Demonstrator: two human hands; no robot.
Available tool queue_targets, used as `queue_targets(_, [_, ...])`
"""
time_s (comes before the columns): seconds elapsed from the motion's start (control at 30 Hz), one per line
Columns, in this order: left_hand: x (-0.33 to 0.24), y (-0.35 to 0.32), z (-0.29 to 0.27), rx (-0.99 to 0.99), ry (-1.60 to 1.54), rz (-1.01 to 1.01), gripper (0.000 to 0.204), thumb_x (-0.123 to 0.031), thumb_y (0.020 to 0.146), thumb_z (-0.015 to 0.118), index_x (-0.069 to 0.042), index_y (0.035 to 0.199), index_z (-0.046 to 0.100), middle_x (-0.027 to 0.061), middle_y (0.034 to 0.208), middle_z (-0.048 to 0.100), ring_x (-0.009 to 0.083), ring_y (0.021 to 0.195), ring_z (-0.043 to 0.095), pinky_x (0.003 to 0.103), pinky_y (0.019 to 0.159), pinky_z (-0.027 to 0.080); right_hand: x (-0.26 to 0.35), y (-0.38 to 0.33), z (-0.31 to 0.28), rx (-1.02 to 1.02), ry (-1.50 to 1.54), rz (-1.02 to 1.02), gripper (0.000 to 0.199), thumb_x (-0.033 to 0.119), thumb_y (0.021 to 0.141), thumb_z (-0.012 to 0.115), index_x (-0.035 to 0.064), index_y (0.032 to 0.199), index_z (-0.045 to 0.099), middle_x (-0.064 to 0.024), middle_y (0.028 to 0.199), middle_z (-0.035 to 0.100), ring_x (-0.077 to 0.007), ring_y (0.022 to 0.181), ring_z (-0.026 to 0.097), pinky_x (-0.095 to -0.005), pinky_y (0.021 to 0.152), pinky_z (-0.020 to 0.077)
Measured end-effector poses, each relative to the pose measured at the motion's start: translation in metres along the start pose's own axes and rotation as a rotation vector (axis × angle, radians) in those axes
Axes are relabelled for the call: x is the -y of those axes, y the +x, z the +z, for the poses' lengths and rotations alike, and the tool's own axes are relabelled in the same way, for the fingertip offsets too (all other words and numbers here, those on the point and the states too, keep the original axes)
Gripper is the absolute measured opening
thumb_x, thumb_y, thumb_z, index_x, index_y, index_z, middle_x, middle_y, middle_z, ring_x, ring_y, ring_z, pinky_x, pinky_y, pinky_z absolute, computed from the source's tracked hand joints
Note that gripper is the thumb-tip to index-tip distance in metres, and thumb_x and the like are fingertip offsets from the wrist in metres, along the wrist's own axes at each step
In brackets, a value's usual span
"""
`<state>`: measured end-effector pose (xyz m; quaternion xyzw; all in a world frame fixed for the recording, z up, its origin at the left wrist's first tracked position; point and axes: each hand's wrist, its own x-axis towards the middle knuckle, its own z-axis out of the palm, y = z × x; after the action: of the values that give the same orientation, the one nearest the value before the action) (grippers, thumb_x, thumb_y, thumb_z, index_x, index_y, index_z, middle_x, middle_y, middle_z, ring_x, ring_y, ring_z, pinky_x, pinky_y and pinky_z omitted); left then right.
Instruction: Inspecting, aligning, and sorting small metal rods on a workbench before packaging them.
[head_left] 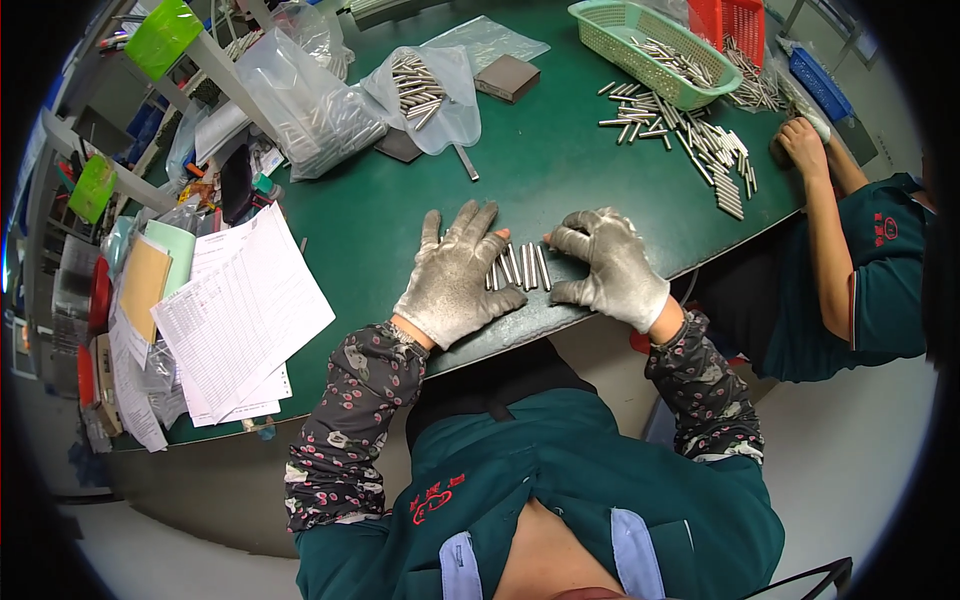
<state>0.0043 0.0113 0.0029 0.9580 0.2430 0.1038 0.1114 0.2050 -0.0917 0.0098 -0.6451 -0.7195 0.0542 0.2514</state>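
Observation:
Several short shiny metal pins (520, 268) lie side by side in a row near the table's front edge, between my two hands. My left hand (455, 275), in a grey-stained white glove with bare fingertips showing, rests flat at the row's left end. Its fingers are spread, with the thumb and a fingertip reaching round the nearest pins and partly covering them. At the right end is my right hand (612, 265), gloved the same way. Its fingers are bent, thumb and forefinger apart beside the last pin, and no pin shows in its grasp.
A loose pile of pins (715, 150) lies at the right, below a green basket (595, 40). Ahead stand a plastic bag of pins (455, 110) and a dark block (508, 78). Papers (245, 310) cover the left. A co-worker's hand (803, 145) works at far right.

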Motion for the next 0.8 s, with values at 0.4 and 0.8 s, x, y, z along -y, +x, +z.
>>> queue_targets(0.4, [-0.006, 0.005, 0.002, -0.058, -0.042, 0.014, 0.063, -0.041, 0.068, 0.072, -0.005, 0.117, 0.056, 0.0170, 0.138, 0.040, 0.0329, 0.133, 0.032, 0.058, 0.109, 0.014, 0.002, 0.007, 0.001, 0.003, 0.031, -0.024, 0.045, 0.034, 0.060, 0.076, 0.0087, 0.096, 0.065, -0.0093, 0.098, 0.060, -0.0313, 0.095, 0.054, -0.0432, 0.083, 0.0435])
queue_targets(0.8, [-0.007, 0.007, 0.001, -0.009, -0.046, -0.013, 0.060, -0.038, 0.068, 0.072, -0.005, 0.116, 0.057, 0.0163, 0.137, 0.042, 0.0317, 0.133, 0.032, 0.058, 0.110, 0.014, 0.014, 0.013, -0.005, 0.036, -0.128, 0.107, 0.023, 0.017, 0.065, 0.065, 0.0079, 0.086, 0.067, -0.0092, 0.089, 0.061, -0.0291, 0.090, 0.056, -0.0412, 0.080, 0.0451])
